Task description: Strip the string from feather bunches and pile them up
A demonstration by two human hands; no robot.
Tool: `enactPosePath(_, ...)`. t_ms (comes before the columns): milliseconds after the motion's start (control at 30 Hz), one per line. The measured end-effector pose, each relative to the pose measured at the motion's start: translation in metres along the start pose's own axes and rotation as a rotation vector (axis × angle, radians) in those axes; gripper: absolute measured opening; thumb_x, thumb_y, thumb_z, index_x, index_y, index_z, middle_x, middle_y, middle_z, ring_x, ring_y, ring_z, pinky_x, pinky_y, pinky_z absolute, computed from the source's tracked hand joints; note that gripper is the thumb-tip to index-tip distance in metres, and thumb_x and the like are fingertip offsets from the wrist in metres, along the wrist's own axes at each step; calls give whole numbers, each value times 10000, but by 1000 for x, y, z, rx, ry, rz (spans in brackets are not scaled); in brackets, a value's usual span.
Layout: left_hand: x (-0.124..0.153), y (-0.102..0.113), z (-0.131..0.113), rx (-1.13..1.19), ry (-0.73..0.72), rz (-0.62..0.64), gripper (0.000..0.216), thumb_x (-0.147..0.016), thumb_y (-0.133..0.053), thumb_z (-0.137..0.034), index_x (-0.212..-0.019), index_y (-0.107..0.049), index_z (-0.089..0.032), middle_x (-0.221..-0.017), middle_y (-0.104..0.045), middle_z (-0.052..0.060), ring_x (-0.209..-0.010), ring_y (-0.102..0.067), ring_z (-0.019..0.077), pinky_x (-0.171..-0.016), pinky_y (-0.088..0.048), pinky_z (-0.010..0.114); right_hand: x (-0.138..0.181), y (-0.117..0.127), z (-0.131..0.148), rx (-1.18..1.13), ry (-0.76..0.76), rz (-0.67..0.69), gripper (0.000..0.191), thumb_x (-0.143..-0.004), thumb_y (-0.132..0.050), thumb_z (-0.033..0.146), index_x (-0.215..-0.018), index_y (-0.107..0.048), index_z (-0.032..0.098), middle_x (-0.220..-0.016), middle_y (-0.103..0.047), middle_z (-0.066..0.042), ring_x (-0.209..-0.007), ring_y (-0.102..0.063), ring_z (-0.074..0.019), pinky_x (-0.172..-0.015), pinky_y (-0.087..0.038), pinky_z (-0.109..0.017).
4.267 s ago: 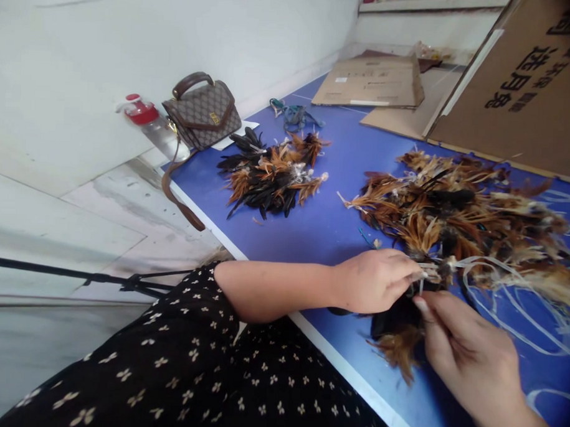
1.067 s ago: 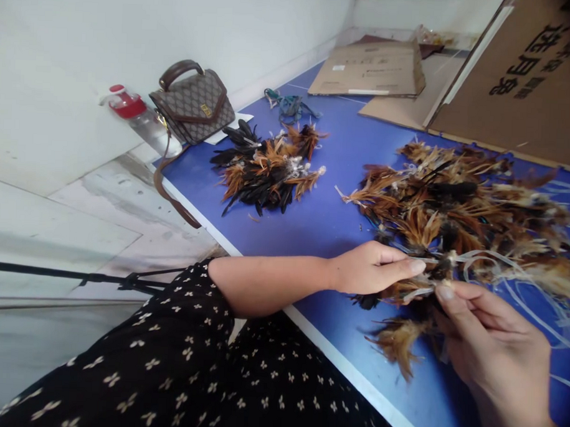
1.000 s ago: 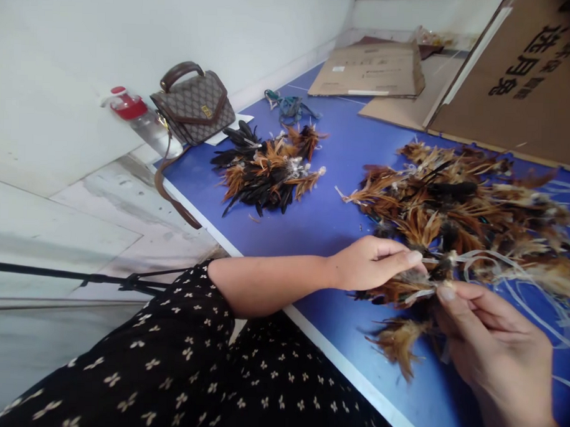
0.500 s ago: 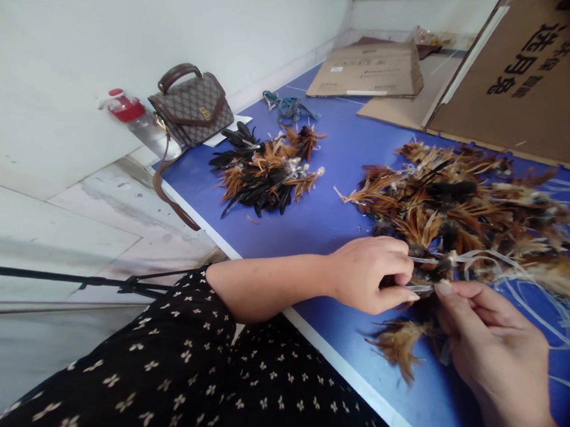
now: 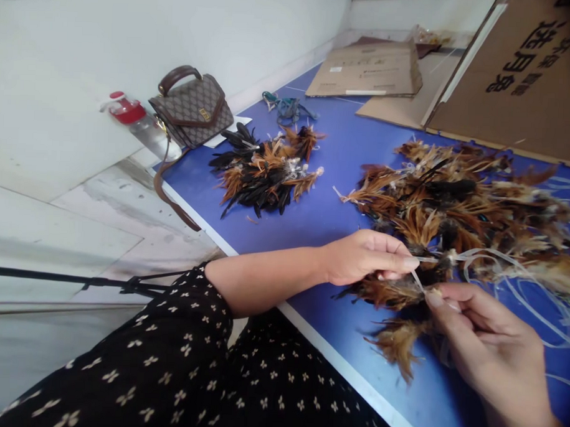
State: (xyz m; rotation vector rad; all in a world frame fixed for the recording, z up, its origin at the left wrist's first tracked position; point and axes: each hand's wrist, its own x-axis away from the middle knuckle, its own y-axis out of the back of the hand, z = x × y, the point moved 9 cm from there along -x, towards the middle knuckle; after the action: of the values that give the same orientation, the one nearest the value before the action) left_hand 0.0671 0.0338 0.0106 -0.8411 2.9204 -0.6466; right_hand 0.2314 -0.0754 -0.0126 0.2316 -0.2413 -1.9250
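My left hand (image 5: 365, 258) pinches a thin pale strip (image 5: 456, 259) that runs off to the right over the feathers. My right hand (image 5: 483, 345) is closed in a pinch on the strip's near end, beside a small bunch of brown and black feathers (image 5: 394, 304) lying under both hands on the blue table (image 5: 331, 221). Just beyond lies a large heap of brown feathers (image 5: 467, 207) tangled with more pale strips.
A smaller pile of black and orange feathers (image 5: 268, 172) lies at mid-table. A brown handbag (image 5: 193, 107) and a red-capped bottle (image 5: 134, 118) sit at the far left corner. Flattened cardboard (image 5: 369, 70) and a big printed box (image 5: 523, 85) stand behind. Teal cord (image 5: 286, 106) lies near the wall.
My left hand has opened from a curled grip into a pinch, sliding up along the strip. My right hand has shifted slightly left, still pinching the strip's end.
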Motion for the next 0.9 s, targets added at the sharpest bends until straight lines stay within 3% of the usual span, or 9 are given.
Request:
enactPosePath(133, 2, -20, -3, 25, -21, 217, 518, -840, -939, -600, -852, -683, -150, -706, -565, -32, -658, -460, 92, -679, -365, 297, 1, 0, 3, -43, -10, 24, 364, -830, -940, 546, -920, -771, 236, -667, -580, 19, -533, -440, -101, -452, -360, -205)
enactPosePath(200, 3, -22, -5, 34, -39, 236, 491, -840, -955, -554, -872, -677, -149, -712, -567, -31, -658, -473, 93, -676, -386, 295, 2, -2, 6, -74, -14, 43, 351, -836, -937, 536, -898, -760, 240, -664, -587, 17, -517, -452, -107, -447, -375, -217)
enactPosePath(467, -3, -7, 15, 127, 53, -5, 556, -810, -943, -624, -910, -609, -192, -712, -520, -58, -611, -455, 83, -590, -375, 261, 14, -4, 25, -76, 93, 72, 284, -834, -932, 484, -868, -763, 257, -736, -699, -20, -527, -530, -134, -481, -446, -248)
enactPosePath(633, -5, 8, 5, 76, -38, -78, 588, -891, -821, -729, -893, -681, -158, -747, -542, -38, -646, -484, 84, -620, -399, 256, 11, 9, 13, -44, 50, 1, 287, -842, -925, 489, -898, -766, 257, -780, -723, -26, -541, -573, -145, -489, -455, -254)
enactPosePath(767, -4, 16, 1, -142, -112, -93, 302, -918, -867, -403, -999, -762, -132, -867, -680, 7, -765, -561, 88, -752, -470, 258, 6, 15, 7, -51, 6, -49, 317, -834, -933, 513, -905, -759, 258, -708, -682, -10, -509, -530, -134, -462, -429, -243)
enactPosePath(900, -6, 27, 0, -217, -207, -139, 110, -892, -790, -152, -992, -747, -139, -897, -693, 15, -813, -607, 96, -823, -509, 274, 4, 14, 2, -81, -63, -69, 405, -757, -957, 596, -900, -778, 262, -691, -680, -21, -528, -539, -159, -458, -436, -262)
